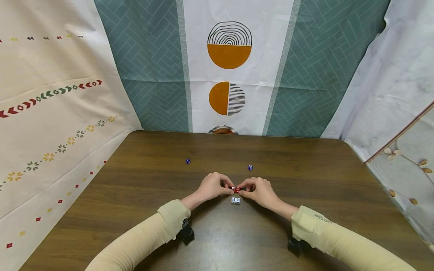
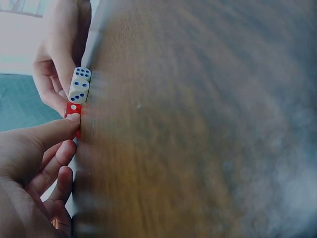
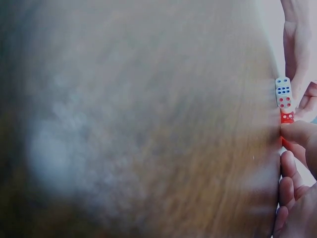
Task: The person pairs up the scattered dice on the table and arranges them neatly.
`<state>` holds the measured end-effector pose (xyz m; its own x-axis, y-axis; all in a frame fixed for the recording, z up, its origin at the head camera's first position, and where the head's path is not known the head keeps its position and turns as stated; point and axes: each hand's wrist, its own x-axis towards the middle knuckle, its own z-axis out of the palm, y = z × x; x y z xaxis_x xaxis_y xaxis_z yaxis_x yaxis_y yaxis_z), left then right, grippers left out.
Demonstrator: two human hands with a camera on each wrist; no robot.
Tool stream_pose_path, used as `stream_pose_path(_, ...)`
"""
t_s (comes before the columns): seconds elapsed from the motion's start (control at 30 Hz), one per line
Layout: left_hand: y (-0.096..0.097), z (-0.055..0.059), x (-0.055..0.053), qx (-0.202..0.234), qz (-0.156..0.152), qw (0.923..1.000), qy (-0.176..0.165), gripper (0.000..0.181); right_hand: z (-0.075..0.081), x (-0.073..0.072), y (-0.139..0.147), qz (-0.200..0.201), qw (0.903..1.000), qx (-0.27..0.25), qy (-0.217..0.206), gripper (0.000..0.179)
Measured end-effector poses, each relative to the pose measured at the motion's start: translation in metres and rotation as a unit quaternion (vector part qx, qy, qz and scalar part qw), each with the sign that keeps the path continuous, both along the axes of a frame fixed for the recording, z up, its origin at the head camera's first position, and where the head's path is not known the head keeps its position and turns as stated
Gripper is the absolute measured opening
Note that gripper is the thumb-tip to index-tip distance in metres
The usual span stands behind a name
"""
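Two small red dice with white pips sit side by side in the middle of the table, the left red die (image 1: 233,189) against the right red die (image 1: 238,189). My left hand (image 1: 213,187) pinches the left one between thumb and fingertips. From the other side, my right hand (image 1: 260,192) pinches the right one the same way. Just nearer to me lies a pair of white dice (image 1: 235,201) with blue pips, side by side. In the left wrist view, a red die (image 2: 73,107) shows partly behind my thumb; fingers hide much of the red dice (image 3: 287,117) in the right wrist view.
Farther back on the brown wooden table (image 1: 152,180) lie two dark blue dice, one at the left (image 1: 188,161) and another blue die (image 1: 250,167) behind my right hand. Patterned cloths (image 1: 152,75) hang at the back and both sides of the table.
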<state>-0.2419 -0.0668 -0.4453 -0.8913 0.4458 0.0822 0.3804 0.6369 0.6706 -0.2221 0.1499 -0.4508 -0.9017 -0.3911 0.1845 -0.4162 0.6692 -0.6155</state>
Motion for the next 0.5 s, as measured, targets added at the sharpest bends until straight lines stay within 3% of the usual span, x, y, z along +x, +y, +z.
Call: stream_pose_path(0.5, 0.0001, 0.0023, 0.0004, 0.000, -0.004, 1.0000, -0.001, 0.010, 0.0000, 0.0005, -0.0002, 0.001, 1.0000, -0.004, -0.001, 0.011)
